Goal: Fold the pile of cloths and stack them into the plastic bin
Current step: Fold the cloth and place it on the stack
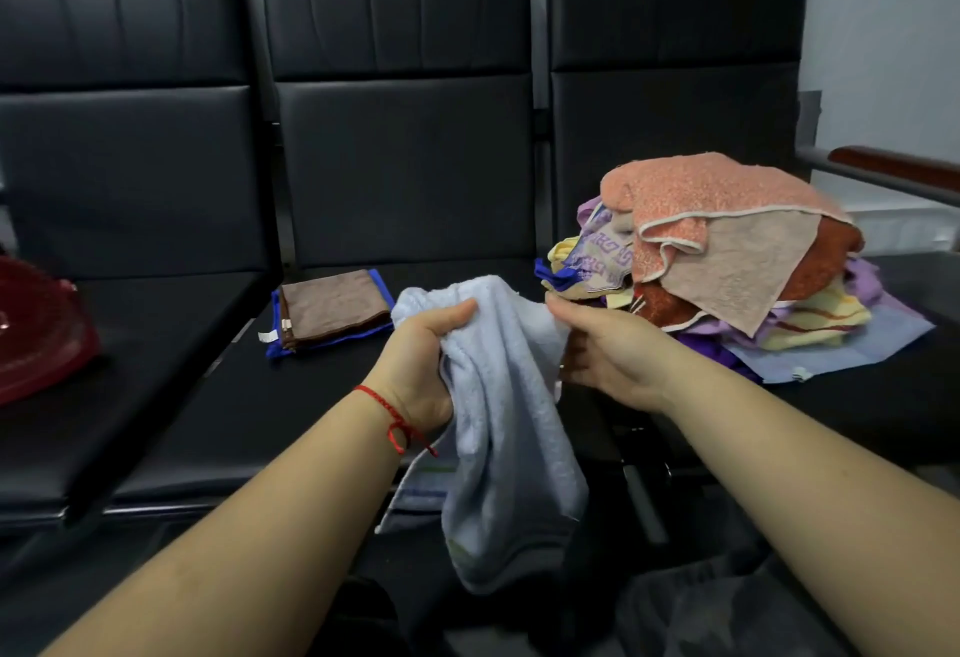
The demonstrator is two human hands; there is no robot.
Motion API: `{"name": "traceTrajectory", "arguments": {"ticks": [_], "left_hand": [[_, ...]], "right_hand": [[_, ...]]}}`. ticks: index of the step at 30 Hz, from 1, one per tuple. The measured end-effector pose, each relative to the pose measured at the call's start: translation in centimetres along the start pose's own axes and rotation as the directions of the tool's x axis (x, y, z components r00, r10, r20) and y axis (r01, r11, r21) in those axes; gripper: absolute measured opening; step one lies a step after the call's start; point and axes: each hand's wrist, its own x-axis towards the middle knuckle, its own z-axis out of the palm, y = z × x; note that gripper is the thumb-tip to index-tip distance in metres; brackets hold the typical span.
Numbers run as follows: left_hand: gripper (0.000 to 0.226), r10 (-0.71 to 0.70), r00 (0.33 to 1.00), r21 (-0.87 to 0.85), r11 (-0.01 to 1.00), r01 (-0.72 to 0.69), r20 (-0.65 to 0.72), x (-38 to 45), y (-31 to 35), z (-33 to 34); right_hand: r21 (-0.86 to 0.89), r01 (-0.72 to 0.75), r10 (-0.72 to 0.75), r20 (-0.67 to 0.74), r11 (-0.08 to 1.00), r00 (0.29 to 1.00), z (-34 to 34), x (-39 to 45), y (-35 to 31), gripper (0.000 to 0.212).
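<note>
A light blue towel (506, 427) hangs bunched in front of me over the middle seat. My left hand (421, 360) grips its upper left part, thumb on top. My right hand (608, 344) pinches its upper right edge. A pile of unfolded cloths (727, 251), orange, purple, yellow and beige, lies on the right seat just behind my right hand. A folded brown cloth with blue trim (332, 310) lies flat on the middle seat. The red plastic bin (36, 329) sits at the far left edge, partly cut off.
A row of three black padded seats (156, 344) with tall backrests spans the view. A wooden armrest (893, 165) juts out at the right behind the pile. My dark trousers (727, 604) show at the bottom.
</note>
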Motion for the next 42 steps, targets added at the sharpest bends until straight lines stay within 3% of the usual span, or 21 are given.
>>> {"name": "traceTrajectory", "arguments": {"ticks": [2, 3, 5, 9, 12, 15, 20, 21, 24, 26, 30, 34, 38, 41, 42], "left_hand": [[0.067, -0.049, 0.999, 0.020, 0.999, 0.049, -0.019, 0.2, 0.1, -0.6], [0.071, -0.055, 0.998, 0.032, 0.998, 0.055, -0.010, 0.3, 0.3, -0.9], [0.060, -0.014, 1.000, 0.052, 0.999, 0.015, -0.027, 0.5, 0.8, -1.6], [0.040, 0.087, 0.975, 0.137, 0.989, -0.060, -0.204, 0.5, 2.4, -3.8], [0.048, 0.050, 0.944, 0.089, 0.996, -0.022, -0.325, 0.4, 3.4, -5.9], [0.043, 0.090, 0.925, 0.150, 0.988, -0.036, -0.369, 0.1, 4.3, -7.7], [0.075, 0.170, 0.870, 0.306, 0.952, -0.023, -0.463, 1.6, 4.7, -11.8], [0.073, 0.122, 0.876, 0.282, 0.959, 0.016, -0.466, 1.2, 4.9, -11.8], [0.032, 0.021, 0.915, 0.276, 0.956, 0.099, -0.403, -1.0, 5.2, -10.5], [0.031, -0.016, 0.924, 0.302, 0.943, 0.141, -0.383, -1.0, 5.0, -10.7], [0.052, 0.060, 0.914, 0.349, 0.933, 0.092, -0.401, -0.3, 4.9, -12.3], [0.016, 0.093, 0.867, 0.263, 0.964, 0.046, -0.490, -0.6, 5.0, -12.7], [0.031, 0.013, 0.893, 0.202, 0.976, 0.087, -0.449, -1.2, 5.3, -12.1], [0.030, -0.046, 0.929, 0.334, 0.926, 0.178, -0.367, -1.5, 5.5, -11.1], [0.047, -0.047, 0.928, 0.360, 0.913, 0.190, -0.370, -1.4, 5.5, -11.3]], "right_hand": [[0.101, 0.075, -0.069, -0.069, 0.992, 0.995, 0.1, 0.0, 0.2, 0.018], [0.136, 0.088, -0.076, -0.089, 0.987, 0.993, 0.0, -0.1, -0.1, 0.017], [0.159, 0.115, -0.094, -0.132, 0.981, 0.987, -0.6, -0.2, -0.3, 0.018], [0.168, 0.197, -0.147, -0.271, 0.966, 0.951, -2.0, -0.5, -1.0, 0.020], [0.140, 0.253, -0.184, -0.381, 0.957, 0.906, -3.1, -0.6, -1.3, 0.019], [0.143, 0.256, -0.174, -0.427, 0.956, 0.888, -4.3, -0.3, -1.3, 0.020], [0.138, 0.239, -0.172, -0.379, 0.961, 0.909, -4.9, -0.5, -1.0, 0.027], [0.117, 0.244, -0.186, -0.371, 0.963, 0.910, -4.8, -0.6, -1.0, 0.025], [0.068, 0.262, -0.219, -0.371, 0.963, 0.902, -4.8, -1.1, -1.3, 0.021], [0.037, 0.266, -0.233, -0.372, 0.963, 0.898, -4.9, -1.1, -1.4, 0.022], [0.027, 0.294, -0.262, -0.379, 0.955, 0.887, -4.5, -1.2, -1.5, 0.018], [-0.004, 0.300, -0.283, -0.344, 0.954, 0.895, -4.4, -1.3, -1.3, 0.027], [0.021, 0.264, -0.252, -0.239, 0.964, 0.938, -4.1, -2.1, -1.4, 0.036], [0.037, 0.270, -0.260, -0.174, 0.962, 0.950, -3.9, -2.5, -1.5, 0.034], [0.033, 0.275, -0.267, -0.158, 0.961, 0.951, -3.9, -2.5, -1.5, 0.031]]}}
